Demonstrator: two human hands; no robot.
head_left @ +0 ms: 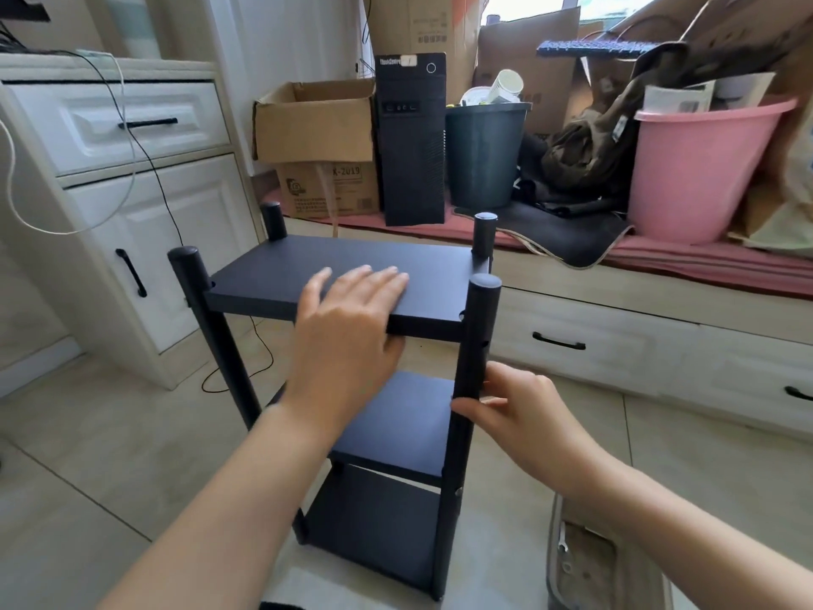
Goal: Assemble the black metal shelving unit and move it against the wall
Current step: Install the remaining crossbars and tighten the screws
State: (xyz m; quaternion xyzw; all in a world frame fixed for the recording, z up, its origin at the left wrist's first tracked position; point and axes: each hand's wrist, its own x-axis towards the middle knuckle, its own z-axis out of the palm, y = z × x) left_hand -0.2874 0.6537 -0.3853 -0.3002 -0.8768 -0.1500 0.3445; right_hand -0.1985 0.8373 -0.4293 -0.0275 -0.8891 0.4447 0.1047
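While shelving unit (pixel 352 275) stands upright, left hand (pixel 347 332) clasps top shelf edge; right hand (pixel 514 407) pinches front post (pixel 473 345).

- Your left hand (pixel 347 332) covers the top shelf's (pixel 281 275) near edge, and its thumb is tucked under the board, out of sight
- Your right hand's (pixel 514 411) fingertips vanish behind the front right post (pixel 473 345)
- The shelving unit's (pixel 378 512) feet are hidden or cut off at the bottom edge
- The box (pixel 327 187) print is too small to read
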